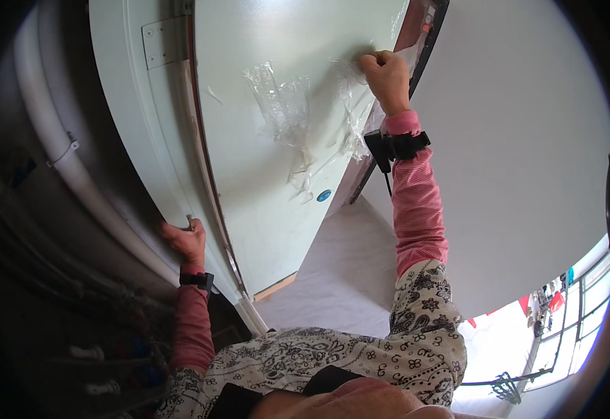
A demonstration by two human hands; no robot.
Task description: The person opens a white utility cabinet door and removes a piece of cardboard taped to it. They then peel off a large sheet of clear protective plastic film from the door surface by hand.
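Note:
A pale green door (263, 220) stands ajar in front of me, with torn, crumpled clear plastic film (284, 105) clinging to its face. My right hand (389, 81) is raised near the door's free edge, its fingertips pinched on a strand of that film. Lower on the left, my left hand (185, 242) is against the outer edge of the pale green door frame (137, 115). A small dark tip shows between its thumb and fingers; what it belongs to is hidden, and the fingers are blurred.
A metal hinge plate (164, 43) is screwed to the frame. Left of it, a white pipe (90, 183) runs down the dark wall. A round blue sticker (324, 196) sits low on the door. Beyond are a pale floor (331, 262), a white wall (514, 157) and a barred window (572, 324).

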